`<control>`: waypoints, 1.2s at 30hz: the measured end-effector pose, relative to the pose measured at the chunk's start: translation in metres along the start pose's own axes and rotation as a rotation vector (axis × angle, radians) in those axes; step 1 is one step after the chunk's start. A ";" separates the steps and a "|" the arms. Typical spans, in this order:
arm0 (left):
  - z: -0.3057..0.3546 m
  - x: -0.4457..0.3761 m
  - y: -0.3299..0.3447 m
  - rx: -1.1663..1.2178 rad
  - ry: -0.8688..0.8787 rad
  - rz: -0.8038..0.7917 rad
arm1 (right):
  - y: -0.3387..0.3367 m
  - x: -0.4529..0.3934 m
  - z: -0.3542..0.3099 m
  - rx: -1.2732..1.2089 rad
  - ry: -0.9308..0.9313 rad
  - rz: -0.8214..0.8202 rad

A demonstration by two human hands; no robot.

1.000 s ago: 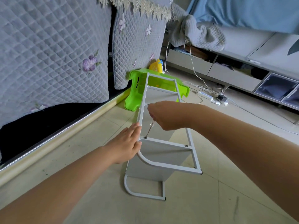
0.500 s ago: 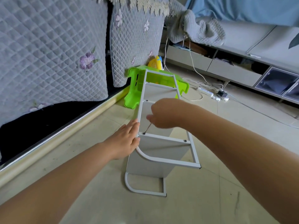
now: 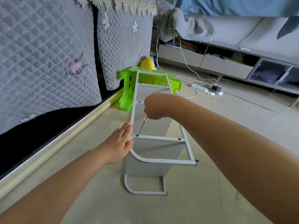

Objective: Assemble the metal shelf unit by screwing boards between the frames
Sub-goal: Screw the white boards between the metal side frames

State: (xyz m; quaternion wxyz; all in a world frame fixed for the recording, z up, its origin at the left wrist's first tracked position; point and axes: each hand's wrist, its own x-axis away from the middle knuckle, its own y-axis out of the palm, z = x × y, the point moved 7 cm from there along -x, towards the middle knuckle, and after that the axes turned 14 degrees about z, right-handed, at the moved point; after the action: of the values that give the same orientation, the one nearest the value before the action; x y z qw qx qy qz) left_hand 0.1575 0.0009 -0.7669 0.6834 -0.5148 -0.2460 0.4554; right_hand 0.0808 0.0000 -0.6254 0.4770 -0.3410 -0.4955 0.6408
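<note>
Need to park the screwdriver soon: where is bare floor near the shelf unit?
Bare tile lies right of the shelf frame, under the right hand, and in front of its lower foot. A narrower strip runs left of the left hand, along the sofa base. Crowded: behind the frame, the green stool and power strip with cables.

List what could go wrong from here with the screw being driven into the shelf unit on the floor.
1. The screwdriver meets the screw at a slant, gripped by the right hand; the tip could slip out and mar the crossbar.
2. The left hand only presses flat against the upper frame, so the unit, lying on its side, might shift under pressure.
3. The power strip and its cables lie on the floor close behind; the frame could snag them if it slides.
</note>
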 end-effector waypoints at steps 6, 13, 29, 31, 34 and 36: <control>0.008 -0.001 -0.009 -0.135 0.008 -0.029 | 0.016 0.021 0.041 -0.286 0.219 -0.001; 0.057 -0.023 0.000 -0.310 0.210 -0.072 | 0.046 0.054 0.162 -0.589 0.640 0.499; 0.155 -0.092 0.047 -0.086 0.186 -0.022 | 0.371 0.168 0.170 -0.758 1.236 0.124; 0.153 -0.094 0.050 -0.107 0.176 -0.025 | 0.389 0.173 0.156 -0.704 1.201 0.034; 0.152 -0.096 0.048 -0.098 0.161 -0.020 | 0.400 0.170 0.148 -0.622 1.138 -0.084; 0.151 -0.098 0.048 -0.106 0.150 -0.026 | 0.406 0.167 0.141 -0.523 1.053 -0.197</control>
State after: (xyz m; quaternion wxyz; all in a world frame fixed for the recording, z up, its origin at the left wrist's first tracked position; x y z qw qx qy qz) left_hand -0.0276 -0.0097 -0.7452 0.6774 -0.5798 -0.2246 0.3932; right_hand -0.2109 0.0932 -0.9709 0.6161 -0.6714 -0.3629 0.1947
